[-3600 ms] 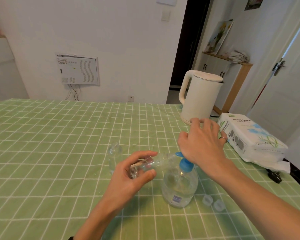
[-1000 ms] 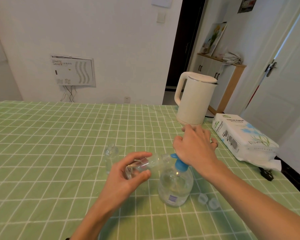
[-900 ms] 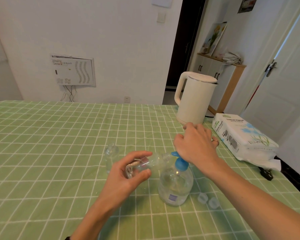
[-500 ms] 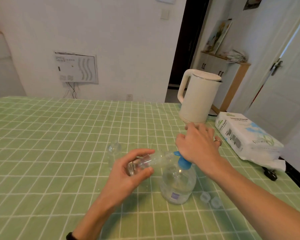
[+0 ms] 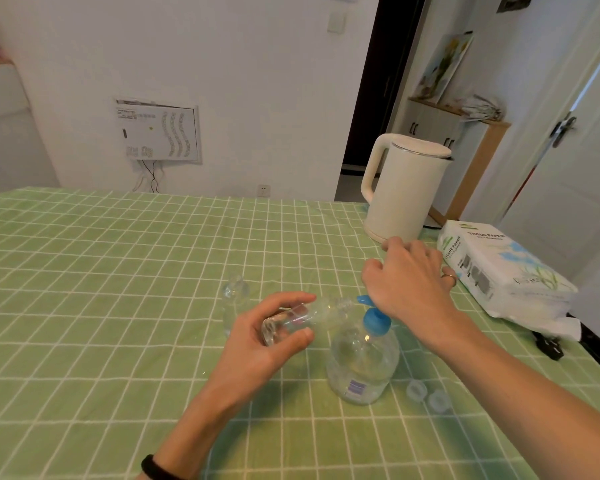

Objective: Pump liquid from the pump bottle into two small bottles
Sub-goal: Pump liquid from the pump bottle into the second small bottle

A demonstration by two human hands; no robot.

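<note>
Two small bottles: gripping tilted bottle (image 5: pixel 324 310) in left hand (image 5: pixel 274 341) at pump bottle (image 5: pixel 361 362) spout, leaving second bottle (image 5: pixel 235 296) upright on counter (image 5: pixel 84 306). Pressing with loose-fingered right hand (image 5: pixel 409 282), hiding pump head. Two caps (image 5: pixel 413 389) nearby.

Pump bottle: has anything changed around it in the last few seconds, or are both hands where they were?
Nothing visibly moved, and nothing was taken or let go; only the camera shifted. The right hand still rests on top of the pump bottle. The left hand still holds the small bottle tilted, mouth at the nozzle. The second small bottle and the caps stay put.
</note>
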